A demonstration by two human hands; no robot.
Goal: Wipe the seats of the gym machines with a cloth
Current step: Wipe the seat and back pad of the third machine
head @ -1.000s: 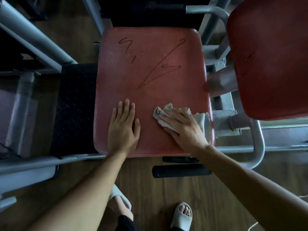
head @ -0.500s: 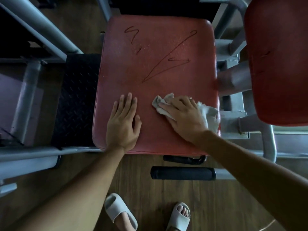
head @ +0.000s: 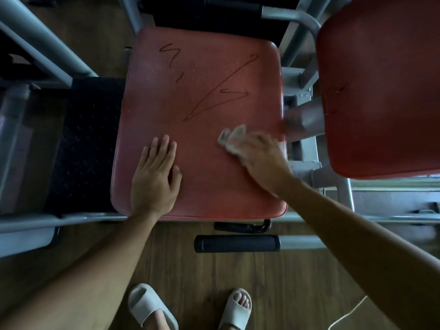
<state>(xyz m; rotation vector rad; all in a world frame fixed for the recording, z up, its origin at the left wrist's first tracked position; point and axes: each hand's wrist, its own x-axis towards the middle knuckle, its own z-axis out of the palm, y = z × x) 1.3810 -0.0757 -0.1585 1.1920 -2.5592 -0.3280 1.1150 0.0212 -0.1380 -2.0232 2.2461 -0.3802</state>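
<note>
A red padded gym seat (head: pixel 202 103) fills the middle of the head view, with dark scribbled lines (head: pixel 214 91) drawn across its far half. My left hand (head: pixel 154 177) lies flat, fingers straight, on the seat's near left part. My right hand (head: pixel 259 158), blurred by motion, presses a crumpled pale cloth (head: pixel 229 139) onto the seat near its right edge. Most of the cloth is hidden under that hand.
A second red pad (head: pixel 381 91) overhangs on the right, above a grey metal frame (head: pixel 307 120). A black checker-plate step (head: pixel 83 144) lies left of the seat. A black foam handle (head: pixel 235 244) sticks out below the seat's front edge. My sandalled feet (head: pixel 235 308) stand on wooden floor.
My right hand has slid the cloth a little farther up along the seat's right side and is now motion-blurred. My left hand stays flat in the same spot.
</note>
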